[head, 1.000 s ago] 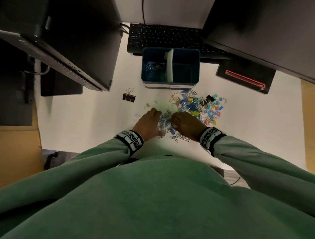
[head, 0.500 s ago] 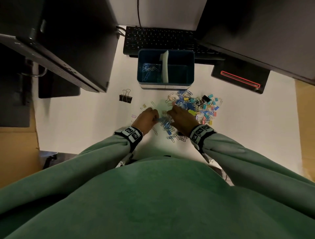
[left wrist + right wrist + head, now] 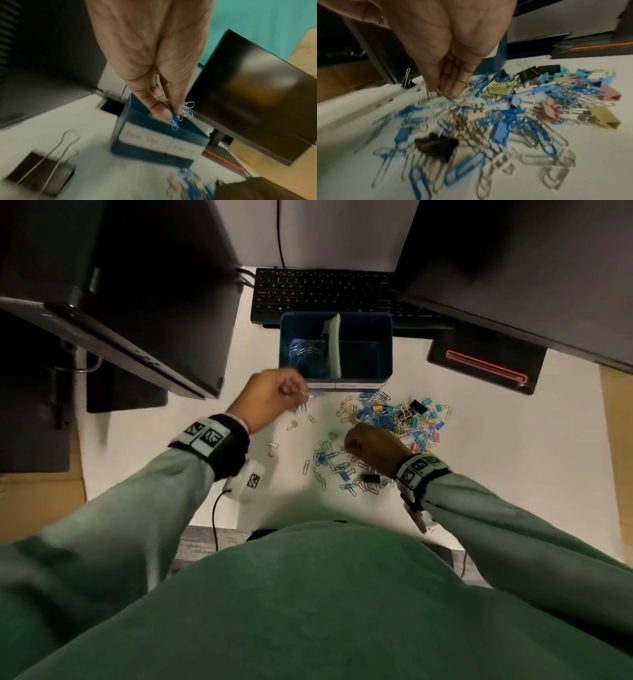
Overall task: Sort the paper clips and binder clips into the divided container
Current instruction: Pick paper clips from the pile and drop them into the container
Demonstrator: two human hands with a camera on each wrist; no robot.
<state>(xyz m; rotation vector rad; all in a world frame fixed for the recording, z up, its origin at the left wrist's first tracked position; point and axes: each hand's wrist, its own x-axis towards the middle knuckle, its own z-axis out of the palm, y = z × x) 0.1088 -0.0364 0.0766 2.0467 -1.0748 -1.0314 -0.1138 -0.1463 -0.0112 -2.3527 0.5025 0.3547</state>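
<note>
A white desk (image 3: 113, 440) under dim light, with dark monitors to either side and a keyboard (image 3: 325, 292) at the back, carries the work. From the head view, the left hand (image 3: 267, 402) has left the pile, where it lay half a second ago, and now hangs just short of the blue divided container (image 3: 385, 344), pinching a bunch of paper clips (image 3: 305, 402). Its left compartment already holds paper clips; the right one looks bare, so I judge the binder clips untouched. The right hand (image 3: 373, 446) stays low on the mixed pile (image 3: 394, 433).

The left wrist view, blurred, shows thumb and fingertips (image 3: 163, 113) closed on blue and silver clips (image 3: 185, 112) over the container's near wall (image 3: 154, 129). A large black binder clip (image 3: 42, 174) lies apart at the left.

The right wrist view shows the right hand's fingers (image 3: 453, 86) curled down, nipping a silver paper clip (image 3: 429, 93). Binder clips (image 3: 606, 119) lie tangled among them, which may hinder clean picking.
</note>
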